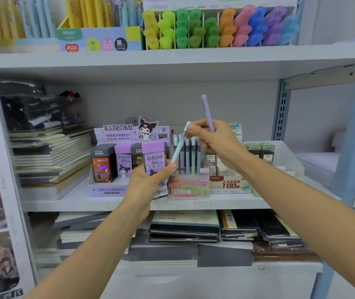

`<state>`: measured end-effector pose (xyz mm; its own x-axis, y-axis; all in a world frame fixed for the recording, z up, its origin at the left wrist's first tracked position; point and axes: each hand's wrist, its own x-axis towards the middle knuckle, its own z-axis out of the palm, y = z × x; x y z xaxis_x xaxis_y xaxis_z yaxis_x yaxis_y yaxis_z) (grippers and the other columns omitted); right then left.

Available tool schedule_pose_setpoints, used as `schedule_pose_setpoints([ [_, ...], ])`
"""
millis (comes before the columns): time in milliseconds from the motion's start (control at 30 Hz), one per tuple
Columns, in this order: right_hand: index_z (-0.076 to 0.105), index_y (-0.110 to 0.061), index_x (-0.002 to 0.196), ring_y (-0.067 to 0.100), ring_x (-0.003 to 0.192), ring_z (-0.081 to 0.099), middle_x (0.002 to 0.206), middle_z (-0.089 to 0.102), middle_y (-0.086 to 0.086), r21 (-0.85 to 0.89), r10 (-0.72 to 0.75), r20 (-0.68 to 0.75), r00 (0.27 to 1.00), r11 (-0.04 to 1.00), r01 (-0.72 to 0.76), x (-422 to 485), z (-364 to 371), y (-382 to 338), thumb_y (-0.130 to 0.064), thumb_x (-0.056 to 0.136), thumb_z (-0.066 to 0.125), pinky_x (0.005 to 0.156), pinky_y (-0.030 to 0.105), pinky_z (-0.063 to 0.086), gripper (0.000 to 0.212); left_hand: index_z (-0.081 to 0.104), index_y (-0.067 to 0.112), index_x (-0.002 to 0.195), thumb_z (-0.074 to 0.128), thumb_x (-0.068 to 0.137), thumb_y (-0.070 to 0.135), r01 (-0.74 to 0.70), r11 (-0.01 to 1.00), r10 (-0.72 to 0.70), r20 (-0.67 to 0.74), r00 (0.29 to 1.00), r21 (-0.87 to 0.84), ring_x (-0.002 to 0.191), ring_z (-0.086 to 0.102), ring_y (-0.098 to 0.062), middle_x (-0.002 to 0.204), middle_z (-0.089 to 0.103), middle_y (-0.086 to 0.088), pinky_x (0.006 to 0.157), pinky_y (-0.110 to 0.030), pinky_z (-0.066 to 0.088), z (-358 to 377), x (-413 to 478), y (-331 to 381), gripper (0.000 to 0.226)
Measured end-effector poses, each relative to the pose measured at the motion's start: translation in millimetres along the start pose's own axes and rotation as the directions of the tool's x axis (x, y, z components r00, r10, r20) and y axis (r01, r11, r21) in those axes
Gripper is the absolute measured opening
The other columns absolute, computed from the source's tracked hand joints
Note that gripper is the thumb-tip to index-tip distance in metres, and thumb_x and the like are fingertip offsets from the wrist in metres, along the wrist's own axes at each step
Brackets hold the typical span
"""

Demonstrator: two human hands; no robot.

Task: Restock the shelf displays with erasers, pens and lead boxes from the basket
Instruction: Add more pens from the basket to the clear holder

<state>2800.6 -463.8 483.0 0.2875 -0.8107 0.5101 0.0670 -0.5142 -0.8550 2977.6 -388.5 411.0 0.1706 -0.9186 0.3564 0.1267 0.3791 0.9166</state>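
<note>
- Head view: the left hand (150, 183) grips a purple lead box (154, 160), and its thumb also pins the lower end of a green pen (179, 145) against it.
- The right hand (215, 143) has its fingers (193, 128) curled, pinching the top of the green pen. A purple pen (207, 113) is clamped further back in the same hand and sticks upward.
- Both hands are just in front of the pen holder (190, 187), which stands on the middle shelf (226, 201). It sits between the lead box display (111, 188) and a second lead display (230, 184). The basket is out of sight.
- Likely slip: each hand carries two things, so loosening one grip to pass the green pen over could drop the box or the purple pen.
- The pens already in the holder (187, 152) stand close together. A pen pushed in at a slant could jam against them or tip the light holder forward off the shelf lip.
- The raised purple pen has open air below the upper shelf (172, 59).
- Sideways room is tight: a clear bin (280, 152) is near on the right and stacked notebooks (51, 156) are well to the left. The free way in is straight from the front.
</note>
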Motion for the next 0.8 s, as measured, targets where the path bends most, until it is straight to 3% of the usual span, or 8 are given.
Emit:
schedule_pose_setpoints([
  [100, 0.067, -0.014, 0.089, 0.004, 0.054, 0.06, 0.068, 0.07, -0.005, -0.023, 0.036, -0.002, 0.999, 0.999, -0.036, -5, 9, -5, -0.022, 0.079, 0.076, 0.041, 0.011, 0.038, 0.016, 0.069, 0.003, 0.088, 0.075, 0.079, 0.01, 0.015, 1.0, -0.016, -0.01, 1.0, -0.015, 0.059, 0.069, -0.019, 0.073, 0.071, -0.012, 0.055, -0.024, 0.054, 3, -4, 1, 0.013],
  [233, 0.066, -0.008, 0.093, 0.004, 0.056, 0.064, 0.072, 0.073, 0.0, 0.042, 0.053, -0.041, 0.998, 0.998, -0.052, -2, 2, -18, -0.012, 0.087, 0.068, 0.043, 0.009, 0.041, 0.007, 0.067, 0.005, 0.099, 0.072, 0.082, 0.026, 0.089, 0.995, -0.091, -0.029, 0.995, -0.048, 0.068, 0.073, -0.022, 0.085, 0.075, -0.01, 0.059, -0.029, 0.058, -5, -5, 6, 0.028],
  [367, 0.066, -0.007, 0.097, 0.011, 0.07, 0.071, 0.082, 0.072, 0.006, -0.096, -0.019, -0.14, 0.99, 0.995, 0.006, 11, -12, -20, -0.009, 0.09, 0.064, 0.076, 0.02, 0.056, 0.007, 0.059, 0.005, 0.105, 0.057, 0.095, 0.013, 0.113, 0.988, -0.117, -0.03, 0.993, -0.107, 0.076, 0.074, -0.028, 0.084, 0.074, -0.008, 0.062, -0.035, 0.062, -21, -3, 8, 0.013],
  [467, 0.066, -0.007, 0.098, 0.015, 0.077, 0.072, 0.089, 0.071, 0.009, -0.251, -0.02, -0.103, 0.994, 0.968, -0.006, 12, -5, -9, -0.008, 0.09, 0.063, 0.08, 0.026, 0.058, 0.009, 0.062, 0.007, 0.104, 0.058, 0.094, 0.013, 0.084, 0.995, -0.084, 0.012, 0.996, -0.058, 0.084, 0.074, -0.027, 0.086, 0.075, -0.01, 0.065, -0.032, 0.061, -30, -4, 7, 0.013],
  [633, 0.067, -0.007, 0.104, 0.012, 0.078, 0.071, 0.087, 0.073, 0.006, -0.475, -0.068, -0.062, 0.996, 0.879, 0.03, 13, 13, 9, -0.014, 0.09, 0.065, 0.072, 0.021, 0.056, 0.016, 0.065, 0.008, 0.104, 0.064, 0.088, 0.012, 0.051, 0.996, -0.049, 0.024, 0.999, -0.071, 0.08, 0.074, -0.024, 0.09, 0.075, -0.014, 0.064, -0.027, 0.059, -35, -5, 4, 0.016],
  [733, 0.068, -0.01, 0.1, -0.003, 0.057, 0.064, 0.076, 0.071, 0.001, -0.54, -0.055, -0.015, 0.998, 0.841, 0.038, 15, 9, 7, -0.016, 0.092, 0.064, 0.048, 0.009, 0.044, 0.011, 0.066, 0.009, 0.102, 0.065, 0.087, 0.012, 0.046, 0.996, -0.045, 0.02, 0.999, -0.08, 0.079, 0.074, -0.024, 0.09, 0.075, -0.014, 0.063, -0.026, 0.058, -37, -3, 0, 0.015],
  [800, 0.067, -0.01, 0.099, -0.006, 0.051, 0.061, 0.073, 0.07, -0.002, -0.564, -0.034, 0.024, 0.999, 0.825, 0.042, 18, 5, 4, -0.016, 0.092, 0.063, 0.042, 0.008, 0.039, 0.01, 0.066, 0.01, 0.102, 0.067, 0.084, 0.015, 0.04, 0.997, -0.039, 0.021, 0.999, -0.072, 0.081, 0.074, -0.025, 0.091, 0.075, -0.013, 0.064, -0.026, 0.058, -38, -3, -3, 0.019],
])
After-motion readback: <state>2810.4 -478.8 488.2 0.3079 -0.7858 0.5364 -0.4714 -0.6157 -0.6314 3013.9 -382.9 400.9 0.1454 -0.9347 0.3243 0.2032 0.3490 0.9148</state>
